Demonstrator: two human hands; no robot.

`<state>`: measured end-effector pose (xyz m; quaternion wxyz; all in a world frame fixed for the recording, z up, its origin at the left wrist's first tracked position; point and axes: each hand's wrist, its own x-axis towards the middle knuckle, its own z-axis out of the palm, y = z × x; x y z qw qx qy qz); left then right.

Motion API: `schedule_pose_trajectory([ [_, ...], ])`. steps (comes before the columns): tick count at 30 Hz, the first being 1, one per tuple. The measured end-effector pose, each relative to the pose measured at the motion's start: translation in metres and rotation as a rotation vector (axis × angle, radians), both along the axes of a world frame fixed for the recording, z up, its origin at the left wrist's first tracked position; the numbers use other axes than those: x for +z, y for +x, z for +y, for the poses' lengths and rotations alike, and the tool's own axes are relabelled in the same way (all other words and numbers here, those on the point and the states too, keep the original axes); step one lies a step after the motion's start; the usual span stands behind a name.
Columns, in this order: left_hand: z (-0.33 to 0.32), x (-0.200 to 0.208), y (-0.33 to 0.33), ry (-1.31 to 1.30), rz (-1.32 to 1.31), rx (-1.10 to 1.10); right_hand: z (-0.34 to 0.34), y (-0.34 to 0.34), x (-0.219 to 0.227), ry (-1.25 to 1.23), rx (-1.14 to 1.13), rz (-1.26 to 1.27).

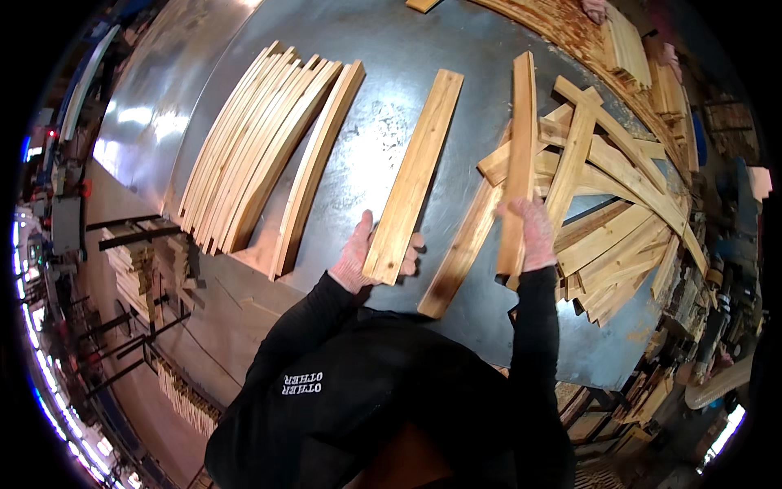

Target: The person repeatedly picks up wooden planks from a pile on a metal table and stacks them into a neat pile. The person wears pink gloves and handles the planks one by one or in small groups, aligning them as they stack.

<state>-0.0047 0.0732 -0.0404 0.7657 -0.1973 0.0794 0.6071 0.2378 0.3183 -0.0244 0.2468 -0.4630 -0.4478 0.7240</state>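
Note:
My left hand [355, 254], in a pinkish work glove, grips the near end of a pale wooden board [415, 171], thumb on one side and fingertips on the other. My right hand [533, 232], gloved alike, is closed round a second wooden board [522, 122] that stands partly on edge over a loose pile. That pile of crisscrossed boards [619, 244] spreads to the right. Between my hands a darker-edged board [464, 253] slants out from the pile. To the left, a row of boards [252, 147] stands side by side, with one board [318, 171] slightly apart from it.
Everything lies on a shiny metal table [391, 41]. Across it at the upper right, another person's gloved hands [595, 10] touch a stack of boards [627, 49], near scattered wood shavings. Racks with stacked wood [130, 277] stand below the table's left edge.

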Motion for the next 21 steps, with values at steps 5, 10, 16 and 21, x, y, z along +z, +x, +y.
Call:
schedule_pose_trajectory([
  [5,0.009,-0.025,0.027,-0.041,0.457,-0.149,-0.102,-0.046,-0.037,0.311,0.279,-0.108],
  [10,0.012,-0.036,0.047,-0.17,1.354,-0.359,-0.061,-0.057,-0.017,1.303,0.375,-1.024],
  [16,0.015,-0.009,0.044,-0.282,1.404,-0.413,0.013,0.0,-0.037,0.674,0.149,-1.252],
  [21,0.0,-0.014,0.047,-0.258,1.416,-0.34,-0.029,-0.037,-0.022,-0.068,0.098,-0.271],
])
